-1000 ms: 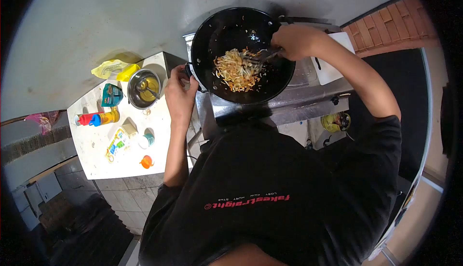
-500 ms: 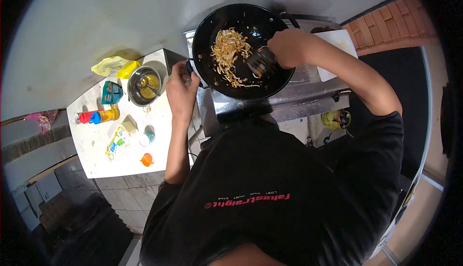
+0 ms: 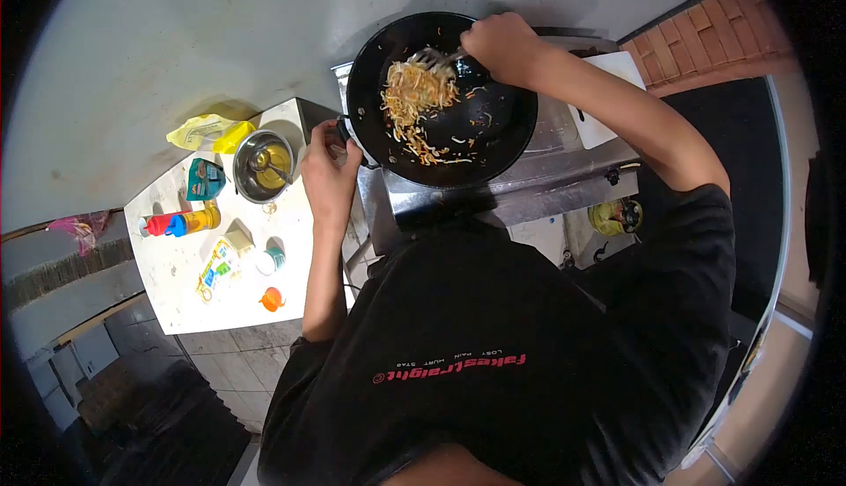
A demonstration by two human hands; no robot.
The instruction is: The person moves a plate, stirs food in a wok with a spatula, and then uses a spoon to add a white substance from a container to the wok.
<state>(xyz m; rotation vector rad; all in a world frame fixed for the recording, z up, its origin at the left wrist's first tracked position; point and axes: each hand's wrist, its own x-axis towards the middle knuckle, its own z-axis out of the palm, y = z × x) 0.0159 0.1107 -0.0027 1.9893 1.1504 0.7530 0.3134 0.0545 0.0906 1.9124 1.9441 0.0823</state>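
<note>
Surface: a steel stove (image 3: 529, 182) stands against a grey wall (image 3: 176, 37). A white side table (image 3: 176, 274) touches the stove's left edge.
Room: a brick wall (image 3: 705, 41) runs at the right. Grey floor tiles (image 3: 229, 363) show below the table's near edge.
Wok: the black wok (image 3: 498, 129) sits on top of the stove and covers most of it.
Noodles: the noodles (image 3: 414, 89) are piled in the wok's far left part, with loose strands trailing toward its near rim.
Left hand: the left hand (image 3: 328, 169) is curled tight round the wok's handle at the left rim, above the table's right edge.
Right hand: the right hand (image 3: 498, 45) is closed on a metal spatula (image 3: 436, 59) at the wok's far rim. The blade rests on the noodle pile.
Table, far edge: 1 yellow packet (image 3: 207, 131), 1 steel bowl (image 3: 264, 164) with yellow liquid and a spoon, and 1 teal packet (image 3: 204, 178).
Table, left edge: 1 bottle (image 3: 181, 222), red and yellow, lies on its side.
Table, middle: 1 printed sachet (image 3: 216, 270), 1 small white cup (image 3: 269, 259) and 1 orange lid (image 3: 272, 298).
Right of stove: a white board (image 3: 608, 98) lies at the far right corner.
In the way: the person's black shirt (image 3: 493, 354) hides the stove's near edge and the floor before it.
</note>
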